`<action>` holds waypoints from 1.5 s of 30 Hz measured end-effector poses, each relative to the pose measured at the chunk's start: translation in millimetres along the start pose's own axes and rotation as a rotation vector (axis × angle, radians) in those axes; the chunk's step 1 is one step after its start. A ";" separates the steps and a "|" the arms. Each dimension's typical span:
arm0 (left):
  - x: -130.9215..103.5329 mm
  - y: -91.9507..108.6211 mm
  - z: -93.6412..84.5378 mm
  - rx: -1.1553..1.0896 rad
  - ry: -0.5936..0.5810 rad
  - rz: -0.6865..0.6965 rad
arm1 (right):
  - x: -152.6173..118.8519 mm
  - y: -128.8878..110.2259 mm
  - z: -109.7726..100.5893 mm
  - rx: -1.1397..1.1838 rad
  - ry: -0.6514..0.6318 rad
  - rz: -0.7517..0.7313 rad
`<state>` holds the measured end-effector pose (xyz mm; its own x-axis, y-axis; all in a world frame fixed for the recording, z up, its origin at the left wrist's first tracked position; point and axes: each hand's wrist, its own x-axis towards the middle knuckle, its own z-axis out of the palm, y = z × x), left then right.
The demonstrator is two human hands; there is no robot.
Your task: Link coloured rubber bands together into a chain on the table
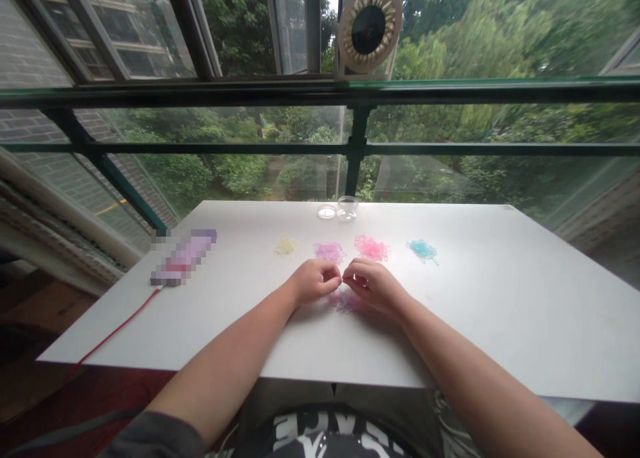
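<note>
My left hand [316, 281] and my right hand [374, 285] meet fingertip to fingertip above a mixed pink and purple pile of small bands [345, 303]. Both hands are closed in a pinch; whatever sits between the fingertips is too small to make out. Just beyond my left hand lies a purple pile of bands [329, 252], with a pale yellow pile [286, 247] to its left. A pink pile of bands [373, 247] is past my right hand, and a blue pile [423, 249] lies further right.
A clear round container [347, 209] and its clear lid [327, 212] rest at the far edge of the white table [480, 298]. On the left lies a blurred-out purple object [185, 258] with a red cable [120, 326]. A green railing [240, 148] stands behind the table.
</note>
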<state>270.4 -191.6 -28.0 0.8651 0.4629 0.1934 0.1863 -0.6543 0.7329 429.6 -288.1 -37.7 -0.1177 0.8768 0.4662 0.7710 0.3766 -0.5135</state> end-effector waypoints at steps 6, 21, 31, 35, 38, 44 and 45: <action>-0.4 0.3 -0.9 -0.021 -0.002 0.001 | -1.5 0.1 -1.9 -0.014 0.020 0.035; -0.7 -2.5 -5.4 -0.019 0.045 -0.002 | -6.1 14.8 -17.4 0.043 0.107 0.164; 0.0 0.0 -1.5 -0.010 0.009 0.015 | 0.0 0.5 -2.9 0.018 0.011 0.028; -0.7 2.9 -2.4 -0.001 0.027 0.008 | -0.5 2.3 -4.8 0.019 0.024 0.024; -1.5 5.4 -3.0 -0.012 0.062 0.005 | -0.3 1.9 -4.6 0.025 0.025 0.034; -0.9 5.9 -2.6 -0.001 0.067 0.022 | -0.4 0.3 -4.6 0.014 0.018 0.039; -0.6 5.8 -2.6 0.004 0.066 0.018 | -0.4 0.0 -4.6 0.014 0.017 0.033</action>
<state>269.7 -194.1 -22.2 0.8355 0.4894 0.2498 0.1725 -0.6653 0.7264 432.6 -289.8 -34.6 -0.0818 0.8834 0.4614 0.7657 0.3520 -0.5383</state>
